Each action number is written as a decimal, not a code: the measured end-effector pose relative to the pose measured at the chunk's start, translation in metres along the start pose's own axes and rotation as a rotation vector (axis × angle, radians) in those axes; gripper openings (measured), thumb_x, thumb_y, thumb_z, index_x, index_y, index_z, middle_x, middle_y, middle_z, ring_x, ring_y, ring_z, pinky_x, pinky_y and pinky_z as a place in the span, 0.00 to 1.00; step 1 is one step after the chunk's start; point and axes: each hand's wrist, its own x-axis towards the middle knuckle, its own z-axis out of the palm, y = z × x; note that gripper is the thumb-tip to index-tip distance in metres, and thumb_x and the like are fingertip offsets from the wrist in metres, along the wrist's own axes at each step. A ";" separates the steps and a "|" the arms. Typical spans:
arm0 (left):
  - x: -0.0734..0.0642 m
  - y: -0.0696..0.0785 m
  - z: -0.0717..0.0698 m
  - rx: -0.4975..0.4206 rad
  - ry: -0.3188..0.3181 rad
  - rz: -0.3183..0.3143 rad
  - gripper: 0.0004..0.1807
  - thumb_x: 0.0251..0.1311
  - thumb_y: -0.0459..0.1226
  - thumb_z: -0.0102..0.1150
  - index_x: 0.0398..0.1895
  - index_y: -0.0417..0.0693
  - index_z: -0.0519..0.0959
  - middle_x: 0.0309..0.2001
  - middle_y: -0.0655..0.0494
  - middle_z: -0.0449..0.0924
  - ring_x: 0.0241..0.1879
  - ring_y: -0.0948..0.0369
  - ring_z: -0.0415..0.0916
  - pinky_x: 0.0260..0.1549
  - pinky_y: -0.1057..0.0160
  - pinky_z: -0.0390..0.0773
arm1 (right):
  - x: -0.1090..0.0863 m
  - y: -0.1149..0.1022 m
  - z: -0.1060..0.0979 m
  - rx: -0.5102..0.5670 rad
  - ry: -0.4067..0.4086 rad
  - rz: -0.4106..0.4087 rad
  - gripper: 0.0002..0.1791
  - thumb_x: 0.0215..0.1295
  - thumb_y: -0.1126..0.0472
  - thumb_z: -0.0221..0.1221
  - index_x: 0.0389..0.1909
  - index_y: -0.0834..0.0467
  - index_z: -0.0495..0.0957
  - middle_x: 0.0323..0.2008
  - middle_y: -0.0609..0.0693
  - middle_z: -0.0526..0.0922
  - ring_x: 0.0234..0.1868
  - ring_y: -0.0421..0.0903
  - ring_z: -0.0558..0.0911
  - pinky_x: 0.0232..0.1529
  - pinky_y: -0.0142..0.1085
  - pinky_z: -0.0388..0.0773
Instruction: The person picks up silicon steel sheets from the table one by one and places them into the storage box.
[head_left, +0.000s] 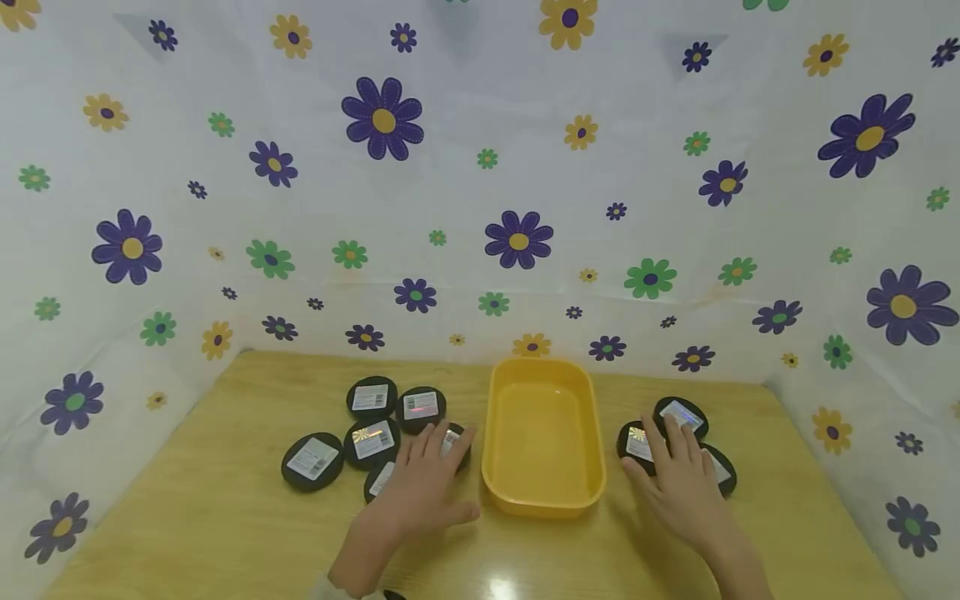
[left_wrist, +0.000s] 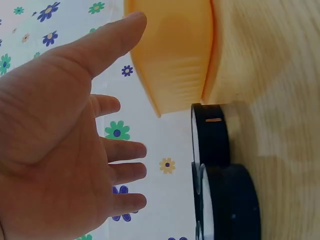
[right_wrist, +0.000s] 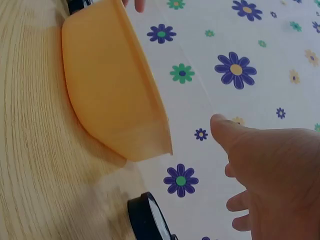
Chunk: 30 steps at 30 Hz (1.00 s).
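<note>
Several short, round black containers with pale labels lie on the table left of a yellow tray; one such black container [head_left: 312,462] is the leftmost. Over the nearer ones hovers my left hand [head_left: 423,492], fingers extended, partly covering two of them. In the left wrist view its palm [left_wrist: 55,165] holds nothing, and a gap separates it from the black discs [left_wrist: 235,205]. To the right of the tray, my right hand [head_left: 682,492] spreads above three more black containers [head_left: 637,446], hiding parts of them. The right wrist view shows it apart from the nearest one [right_wrist: 145,217].
Between the two groups stands the yellow tray [head_left: 543,507], with nothing visible inside. The wooden table [head_left: 210,517] runs back to a white flower-printed cloth [head_left: 450,183], which also rises at both sides. A small dark object [head_left: 393,595] shows by the left sleeve.
</note>
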 end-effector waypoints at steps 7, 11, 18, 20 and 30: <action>0.000 0.003 0.003 0.002 -0.025 0.041 0.54 0.53 0.58 0.68 0.77 0.46 0.55 0.73 0.34 0.56 0.73 0.36 0.51 0.66 0.32 0.53 | -0.004 0.009 -0.005 0.024 -0.056 0.045 0.41 0.75 0.40 0.47 0.76 0.63 0.52 0.72 0.75 0.50 0.70 0.78 0.50 0.60 0.77 0.50; 0.001 0.003 0.007 -0.013 -0.030 0.060 0.53 0.54 0.57 0.68 0.77 0.45 0.55 0.72 0.33 0.57 0.72 0.36 0.52 0.66 0.31 0.52 | -0.003 0.012 -0.010 0.024 -0.090 0.060 0.41 0.75 0.39 0.47 0.76 0.64 0.51 0.72 0.76 0.49 0.69 0.80 0.50 0.59 0.77 0.51; -0.004 0.008 0.013 -0.046 -0.087 0.058 0.51 0.54 0.58 0.66 0.76 0.45 0.56 0.73 0.35 0.56 0.72 0.36 0.52 0.66 0.31 0.52 | -0.005 0.021 -0.007 0.007 -0.144 0.098 0.42 0.74 0.39 0.48 0.75 0.65 0.52 0.71 0.78 0.50 0.67 0.83 0.53 0.59 0.76 0.53; -0.010 0.011 0.014 -0.009 -0.086 0.068 0.51 0.54 0.58 0.67 0.76 0.46 0.57 0.73 0.35 0.56 0.72 0.36 0.53 0.66 0.32 0.54 | -0.005 0.023 -0.006 0.014 -0.171 0.109 0.43 0.73 0.39 0.49 0.75 0.66 0.51 0.71 0.79 0.49 0.67 0.83 0.51 0.60 0.76 0.52; -0.046 0.029 0.033 0.245 -0.032 0.299 0.45 0.57 0.67 0.55 0.72 0.52 0.63 0.71 0.44 0.63 0.68 0.46 0.63 0.62 0.42 0.68 | -0.004 0.042 -0.004 -0.037 -0.163 0.138 0.45 0.69 0.40 0.55 0.73 0.69 0.54 0.67 0.82 0.55 0.65 0.83 0.56 0.56 0.76 0.58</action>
